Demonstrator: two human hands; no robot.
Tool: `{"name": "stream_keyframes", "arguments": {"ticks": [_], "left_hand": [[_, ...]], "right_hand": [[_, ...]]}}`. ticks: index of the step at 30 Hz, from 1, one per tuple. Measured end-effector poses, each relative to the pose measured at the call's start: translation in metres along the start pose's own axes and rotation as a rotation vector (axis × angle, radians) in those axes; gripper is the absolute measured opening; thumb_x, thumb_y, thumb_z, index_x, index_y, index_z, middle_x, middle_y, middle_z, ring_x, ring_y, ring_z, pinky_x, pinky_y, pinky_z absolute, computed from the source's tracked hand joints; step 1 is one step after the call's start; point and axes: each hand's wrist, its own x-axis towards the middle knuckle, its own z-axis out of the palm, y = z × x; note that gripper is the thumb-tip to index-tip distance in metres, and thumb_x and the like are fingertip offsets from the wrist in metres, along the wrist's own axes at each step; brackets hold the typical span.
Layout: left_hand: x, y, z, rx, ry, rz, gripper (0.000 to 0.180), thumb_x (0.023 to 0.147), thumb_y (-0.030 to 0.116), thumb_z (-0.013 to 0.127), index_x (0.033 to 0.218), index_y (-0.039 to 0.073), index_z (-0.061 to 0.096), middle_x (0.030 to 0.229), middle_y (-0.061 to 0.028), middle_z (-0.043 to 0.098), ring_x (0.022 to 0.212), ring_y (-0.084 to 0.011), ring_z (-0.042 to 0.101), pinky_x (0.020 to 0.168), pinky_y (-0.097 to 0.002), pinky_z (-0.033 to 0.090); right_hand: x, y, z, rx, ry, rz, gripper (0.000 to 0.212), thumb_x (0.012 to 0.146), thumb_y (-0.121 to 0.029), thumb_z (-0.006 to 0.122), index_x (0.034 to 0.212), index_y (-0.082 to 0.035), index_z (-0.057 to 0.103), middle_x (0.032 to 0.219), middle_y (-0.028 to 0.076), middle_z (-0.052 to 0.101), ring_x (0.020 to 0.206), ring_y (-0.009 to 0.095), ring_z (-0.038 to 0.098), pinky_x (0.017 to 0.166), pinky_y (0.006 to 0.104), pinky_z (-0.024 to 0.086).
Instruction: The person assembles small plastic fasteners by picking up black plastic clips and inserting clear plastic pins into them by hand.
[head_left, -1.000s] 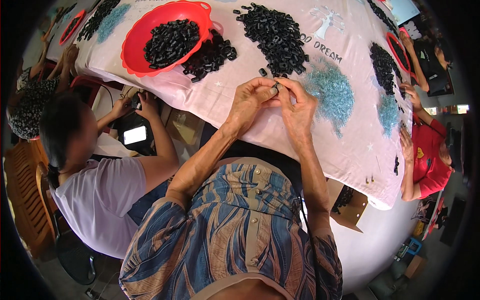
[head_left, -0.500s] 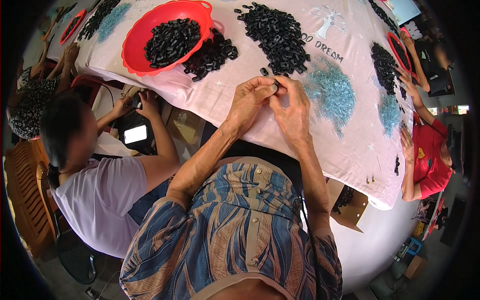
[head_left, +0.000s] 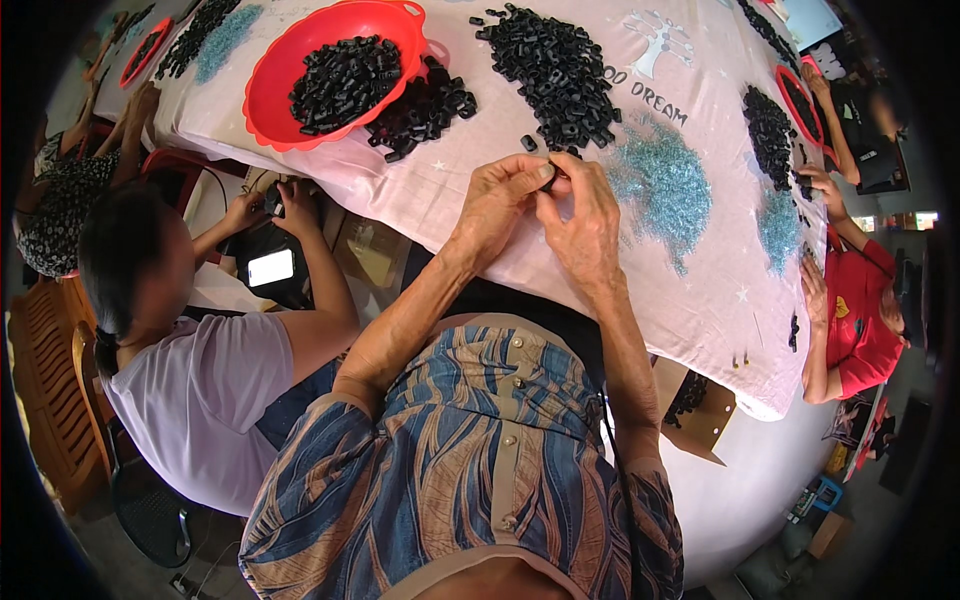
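Note:
Over the near edge of the pink cloth-covered table, my left hand (head_left: 500, 200) and my right hand (head_left: 582, 215) meet at the fingertips. A small black plastic piece (head_left: 548, 180) is pinched between them, mostly covered by the fingers. Just beyond the hands spreads a heap of similar black pieces (head_left: 555, 75). To the right of my right hand lies a scatter of tiny clear-blue pieces (head_left: 665, 190). Farther left stands a red basin (head_left: 262, 105) with more black pieces inside, and another dark heap (head_left: 425, 112) sits against its right side.
At the left a person in a pale shirt (head_left: 205, 400) handles a dark object near a lit phone (head_left: 271, 268). Across the right edge a person in red (head_left: 860, 320) works beside more heaps (head_left: 768, 140). An open cardboard box (head_left: 705, 425) stands below the table edge.
My fingers have shifted slightly around the black piece, and more of it shows. The hand of the person in red has moved near the black pieces. The basin and heaps look unchanged.

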Motion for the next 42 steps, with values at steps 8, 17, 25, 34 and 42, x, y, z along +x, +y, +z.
{"name": "stream_keyframes", "arguments": {"ticks": [8,17,25,34,42], "left_hand": [[0.003,0.001,-0.009,-0.039,-0.105,-0.055,0.011,0.092,0.01,0.062,0.094,0.0,0.067,0.086,-0.0085,0.07,0.077,-0.0123,0.064,0.074,-0.0254,0.053],[0.003,0.001,-0.007,-0.049,-0.068,-0.071,0.01,0.091,0.008,0.064,0.094,-0.001,0.067,0.087,-0.0084,0.069,0.077,-0.0132,0.065,0.074,-0.0257,0.053],[0.004,0.002,-0.006,-0.049,-0.066,-0.096,0.011,0.092,0.008,0.062,0.095,-0.003,0.064,0.088,-0.009,0.067,0.08,-0.0145,0.065,0.076,-0.0261,0.054],[0.006,0.001,-0.01,-0.028,-0.102,-0.081,0.011,0.092,0.004,0.059,0.101,-0.002,0.06,0.092,-0.0073,0.065,0.085,-0.0136,0.064,0.081,-0.0266,0.053],[0.005,-0.005,-0.014,-0.058,-0.083,-0.056,0.014,0.086,-0.005,0.058,0.1,-0.002,0.061,0.089,-0.0083,0.066,0.08,-0.0137,0.064,0.076,-0.0265,0.053]], "right_hand": [[0.004,0.009,-0.004,-0.146,-0.055,-0.128,0.048,0.073,-0.006,0.072,0.118,0.002,0.056,0.108,0.018,0.062,0.091,0.03,0.061,0.079,0.0404,0.053],[0.008,0.015,-0.008,-0.246,-0.109,-0.197,0.041,0.071,-0.01,0.073,0.106,0.005,0.059,0.097,0.016,0.064,0.086,0.029,0.062,0.074,0.0383,0.054],[0.011,0.025,-0.009,-0.26,-0.116,-0.313,0.038,0.069,-0.011,0.074,0.101,0.004,0.06,0.089,0.013,0.064,0.079,0.027,0.061,0.064,0.0359,0.054],[0.007,0.032,-0.011,-0.287,-0.111,-0.251,0.038,0.069,-0.01,0.072,0.1,0.008,0.06,0.086,0.016,0.065,0.079,0.027,0.062,0.062,0.0362,0.055],[0.007,0.029,-0.011,-0.31,-0.163,-0.226,0.035,0.07,-0.009,0.07,0.099,0.007,0.059,0.087,0.017,0.064,0.081,0.028,0.062,0.061,0.0361,0.055]]}}
